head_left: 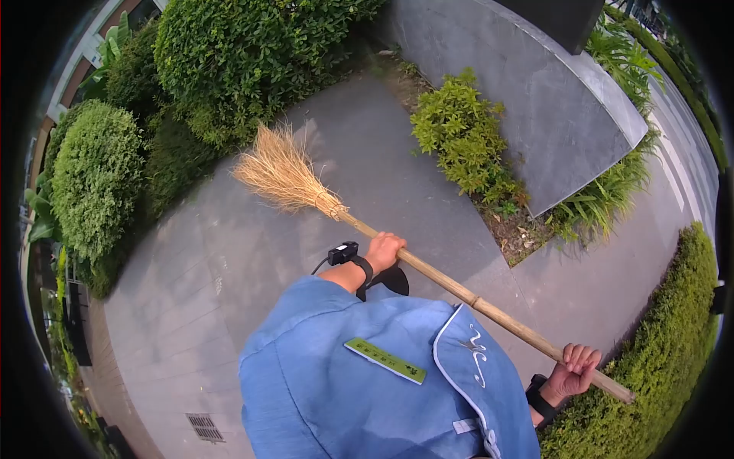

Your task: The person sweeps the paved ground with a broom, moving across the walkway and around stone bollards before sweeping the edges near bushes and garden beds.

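Note:
A broom (459,289) with a bamboo handle runs slantwise across the head view in front of my blue shirt. Its fan of straw-coloured bristles (284,170) points to the upper left, over the grey paving. My left hand (386,249) is closed around the handle a short way below where the bristles are bound. Close to the handle's far right end, my right hand (575,369) has its fingers wrapped around it. Each wrist wears a dark strap, and a small black device (342,253) sits by the left one.
Grey paving (222,275) stretches ahead and left. Rounded bushes (95,172) border it at the left and back. A grey stone wall (527,99) and a leafy shrub (462,138) stand at the right, with a low hedge (657,359) beside my right hand. A drain grate (205,428) lies lower left.

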`<state>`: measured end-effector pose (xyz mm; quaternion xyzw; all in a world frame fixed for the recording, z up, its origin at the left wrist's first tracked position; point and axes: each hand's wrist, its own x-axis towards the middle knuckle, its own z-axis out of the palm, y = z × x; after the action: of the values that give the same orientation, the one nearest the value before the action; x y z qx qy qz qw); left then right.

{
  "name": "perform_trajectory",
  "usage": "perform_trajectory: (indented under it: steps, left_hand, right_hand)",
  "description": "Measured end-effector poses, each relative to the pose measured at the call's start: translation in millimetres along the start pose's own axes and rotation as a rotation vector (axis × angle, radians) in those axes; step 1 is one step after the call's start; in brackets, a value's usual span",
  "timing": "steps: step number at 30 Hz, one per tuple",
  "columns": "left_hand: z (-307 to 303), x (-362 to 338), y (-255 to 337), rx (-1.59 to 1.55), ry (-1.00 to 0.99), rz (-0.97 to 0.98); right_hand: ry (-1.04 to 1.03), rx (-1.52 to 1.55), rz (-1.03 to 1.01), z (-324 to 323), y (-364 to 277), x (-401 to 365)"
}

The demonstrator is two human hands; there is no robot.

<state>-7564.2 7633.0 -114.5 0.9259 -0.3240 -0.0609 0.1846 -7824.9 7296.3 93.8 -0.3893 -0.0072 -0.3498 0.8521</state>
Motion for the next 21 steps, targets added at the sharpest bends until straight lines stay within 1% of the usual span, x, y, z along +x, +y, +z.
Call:
perform_trajectory:
  steps: [3,4,6,7,9,12,15,17,19,21]
  left_hand:
    - [3.8,8.1,-79.8,0.09,-0.127,-0.24]
    - [2.6,15.1,-95.5,0.094,-0.101,-0.258]
    - [-7.8,40.8,-113.5,0.1,-0.049,-0.288]
    - [-11.4,66.0,-122.2,0.109,-0.106,-0.291]
    - [-20.2,118.4,-129.1,0.111,-0.239,-0.293]
    - [-25.7,194.5,-137.1,0.119,-0.382,-0.17]
    - [-10.4,262.6,-128.0,0.104,-0.437,-0.028]
    - [4.8,300.0,-106.1,0.052,-0.351,0.073]
    - [19.0,336.1,-76.2,0.039,-0.296,0.232]
    - [37.7,362.7,-39.1,-0.006,-0.152,0.368]
  right_hand:
    - [-0.179,-0.01,0.121,48.3,77.8,67.1]
    - [-0.22,-0.011,0.143,63.1,97.9,89.7]
    - [-0.217,0.011,0.151,78.7,126.3,135.6]
    - [-0.215,0.017,0.157,84.8,137.0,157.7]
    - [-0.071,-0.02,0.14,89.9,148.3,190.8]
    - [0.058,-0.052,0.081,83.2,155.4,216.4]
    - [0.273,-0.132,-0.008,72.6,143.2,210.1]
    - [0.362,-0.21,-0.106,65.8,127.3,194.5]
    - [0.634,-0.257,-0.266,71.0,114.0,179.6]
    - [0.709,-0.228,-0.356,63.4,89.6,164.8]
